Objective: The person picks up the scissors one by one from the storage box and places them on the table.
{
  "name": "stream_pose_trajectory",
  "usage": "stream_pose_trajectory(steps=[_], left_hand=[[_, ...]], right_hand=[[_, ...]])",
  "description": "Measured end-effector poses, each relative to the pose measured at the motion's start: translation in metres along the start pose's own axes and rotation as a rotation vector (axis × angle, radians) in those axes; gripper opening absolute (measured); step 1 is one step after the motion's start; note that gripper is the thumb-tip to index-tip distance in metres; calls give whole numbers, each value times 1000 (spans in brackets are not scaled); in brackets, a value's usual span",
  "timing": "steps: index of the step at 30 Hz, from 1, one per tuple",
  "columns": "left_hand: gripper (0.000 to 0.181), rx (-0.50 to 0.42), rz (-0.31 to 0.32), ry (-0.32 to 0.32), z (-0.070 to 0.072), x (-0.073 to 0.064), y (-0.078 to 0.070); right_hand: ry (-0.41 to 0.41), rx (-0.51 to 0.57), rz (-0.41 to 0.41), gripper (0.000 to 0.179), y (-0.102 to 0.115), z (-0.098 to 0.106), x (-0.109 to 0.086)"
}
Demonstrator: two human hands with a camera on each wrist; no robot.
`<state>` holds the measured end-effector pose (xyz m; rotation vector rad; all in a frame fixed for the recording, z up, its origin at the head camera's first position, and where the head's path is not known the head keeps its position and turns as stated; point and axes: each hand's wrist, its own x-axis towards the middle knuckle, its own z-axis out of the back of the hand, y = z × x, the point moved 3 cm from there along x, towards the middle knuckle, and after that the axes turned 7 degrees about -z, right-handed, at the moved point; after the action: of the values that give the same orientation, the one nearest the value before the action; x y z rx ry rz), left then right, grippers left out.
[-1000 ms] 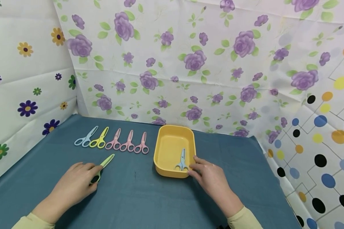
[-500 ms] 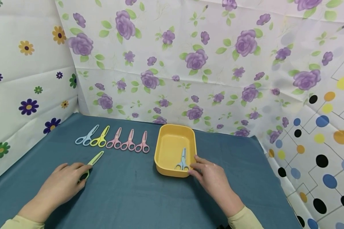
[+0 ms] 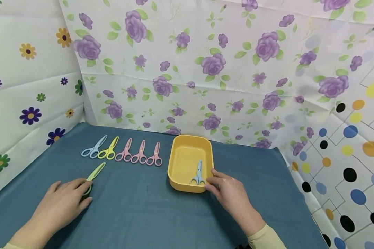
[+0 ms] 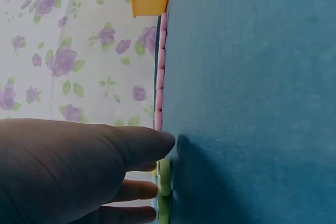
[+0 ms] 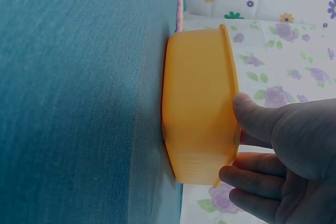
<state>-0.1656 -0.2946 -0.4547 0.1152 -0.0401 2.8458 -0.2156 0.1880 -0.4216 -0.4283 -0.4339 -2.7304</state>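
Note:
Green scissors (image 3: 96, 171) lie on the blue cloth at the left, blades pointing away to the right. My left hand (image 3: 57, 204) is over their handle, fingers fairly straight and thumb apart; in the left wrist view the fingertips are close beside the green handle (image 4: 164, 177), and whether they touch it I cannot tell. My right hand (image 3: 229, 190) holds the near right corner of a yellow plastic box (image 3: 174, 183) by its rim. Light blue scissors (image 3: 198, 173) lie inside, leaning toward that corner. In the right wrist view the box (image 5: 199, 103) stands flat on the cloth.
Behind the green scissors runs a row of blue scissors (image 3: 93, 148), yellow scissors (image 3: 110, 148) and three pink scissors (image 3: 139, 154), ending just left of the box. Patterned cloth walls (image 3: 187, 69) enclose the blue-covered table (image 3: 149, 214) at the back and sides.
My left hand has moved left with the green scissors, and its thumb has now come away from the handle. The right hand and the yellow box have stayed put.

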Motion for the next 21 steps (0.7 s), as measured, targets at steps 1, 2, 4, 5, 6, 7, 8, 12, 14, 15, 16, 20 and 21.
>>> stream_pose_trajectory(steps=[1,2,4,5,6,7,8,12,14,15,16,20,21], left_hand=[[57,-1,5,12,0,-1,0],[58,-3,8,22,-1,-2,1],[61,-4,16,44,-2,-3,2],[61,-6,24,54,-2,-3,2],[62,-8,31,65,-2,-4,3],[63,-9,36,74,-3,-3,3],[65,-11,36,82,-3,-4,3],[66,0,23,89,-3,-4,2],[65,13,12,89,-3,-4,2],[64,20,13,91,-2,-4,1],[64,26,12,94,-1,-4,1],[62,40,14,104,0,-5,5],[62,42,14,102,0,-5,7]], right_hand=[[-1,0,-1,31,0,0,0],[-2,0,-1,32,0,0,0],[-2,-2,-2,32,1,0,0],[-1,-1,-2,32,1,0,0],[0,-2,-3,32,1,0,0],[2,-2,-4,32,1,0,0],[4,-2,-5,32,0,0,0],[9,2,-2,32,0,-1,-1],[9,9,2,32,-1,-1,0],[8,11,5,32,-1,0,0],[7,14,7,32,-1,0,0],[6,17,13,31,-1,0,0],[6,16,14,31,-1,0,-1]])
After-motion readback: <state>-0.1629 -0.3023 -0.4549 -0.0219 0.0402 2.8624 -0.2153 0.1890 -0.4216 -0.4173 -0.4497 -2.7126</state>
